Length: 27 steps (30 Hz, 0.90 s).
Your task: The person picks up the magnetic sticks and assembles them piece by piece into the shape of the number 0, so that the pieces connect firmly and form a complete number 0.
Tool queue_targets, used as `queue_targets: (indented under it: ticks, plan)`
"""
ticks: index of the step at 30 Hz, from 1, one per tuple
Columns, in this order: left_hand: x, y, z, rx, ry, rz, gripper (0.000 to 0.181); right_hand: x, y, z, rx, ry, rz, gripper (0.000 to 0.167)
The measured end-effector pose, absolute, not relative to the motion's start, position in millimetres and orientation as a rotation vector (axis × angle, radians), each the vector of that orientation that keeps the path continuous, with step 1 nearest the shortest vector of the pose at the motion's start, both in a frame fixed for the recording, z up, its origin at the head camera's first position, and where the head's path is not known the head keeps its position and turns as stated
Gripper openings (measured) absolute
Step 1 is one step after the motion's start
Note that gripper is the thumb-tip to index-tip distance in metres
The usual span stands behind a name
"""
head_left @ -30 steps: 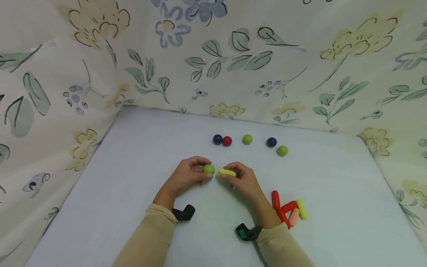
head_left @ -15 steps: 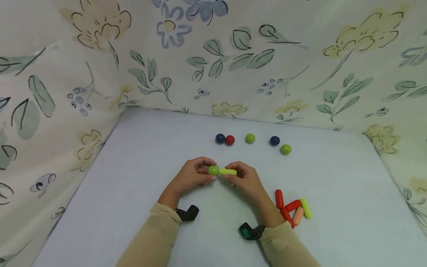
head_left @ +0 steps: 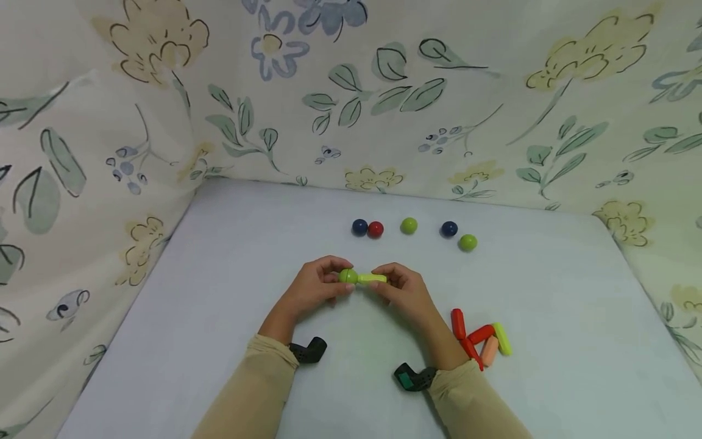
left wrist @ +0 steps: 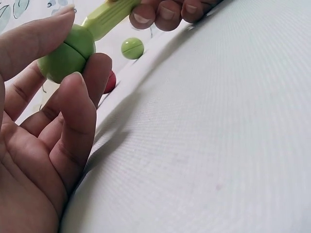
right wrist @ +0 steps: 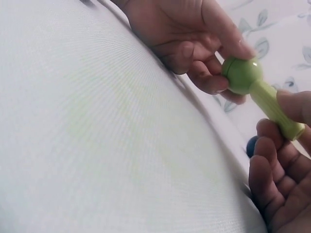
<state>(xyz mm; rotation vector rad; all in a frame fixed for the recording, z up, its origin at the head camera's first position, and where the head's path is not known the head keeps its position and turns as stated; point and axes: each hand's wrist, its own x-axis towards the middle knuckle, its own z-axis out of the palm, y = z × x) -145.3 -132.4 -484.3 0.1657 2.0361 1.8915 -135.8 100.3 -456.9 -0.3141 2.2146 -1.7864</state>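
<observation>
Surrounding the white counter (head_left: 236, 244) at its back and sides: a pale cloth (head_left: 307, 140) printed with yellow and blue flowers and green leaves.
Tan sleeves (head_left: 466, 396): extending over the counter from the near side, one on each arm.
Left hand (head_left: 314, 285): fingers and thumb pinching a glossy green ball (head_left: 347, 276) with a dark seam.
Right hand (head_left: 404, 288): fingers and thumb pinching a ridged yellow-green rod (head_left: 367, 278).
Black wrist devices (head_left: 315, 349): one beside each cuff.
Held rod: raised above the counter between the hands, its left end touching the green ball; whether it is plugged in, I cannot tell.
Loose rods: three red rods (head_left: 457, 323), a peach rod (head_left: 490, 352) and another yellow-green rod (head_left: 502, 339), clustered just beside the right sleeve.
Held ball: also above the counter, at the left fingertips.
Loose balls: beyond the hands, left to right, a dark-blue ball (head_left: 359, 227) just beside a red ball (head_left: 375, 230), a lone green ball (head_left: 409, 225), then a second dark-blue ball (head_left: 449, 229) near a further green ball (head_left: 468, 242).
</observation>
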Motion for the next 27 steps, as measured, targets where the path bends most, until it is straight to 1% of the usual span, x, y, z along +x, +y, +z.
queue_targets:
  ticks: [5, 8, 19, 27]
  plan:
    - [-146, -132, -484, 0.121, 2.040, 1.911, 0.043, -144, 104, -476, -0.271, 2.165, -1.830, 0.028]
    - [-145, -132, -484, 0.105, 2.037, 1.918, 0.043, -145, 105, -481, -0.257, 2.171, -1.825, 0.027]
    - [-145, -131, -482, 0.107, 2.067, 1.906, 0.040, -144, 106, -481, -0.268, 2.125, -1.928, 0.028]
    - [-145, -132, -482, 0.128, 2.021, 1.939, 0.039, -145, 106, -482, -0.227, 2.140, -1.907, 0.030]
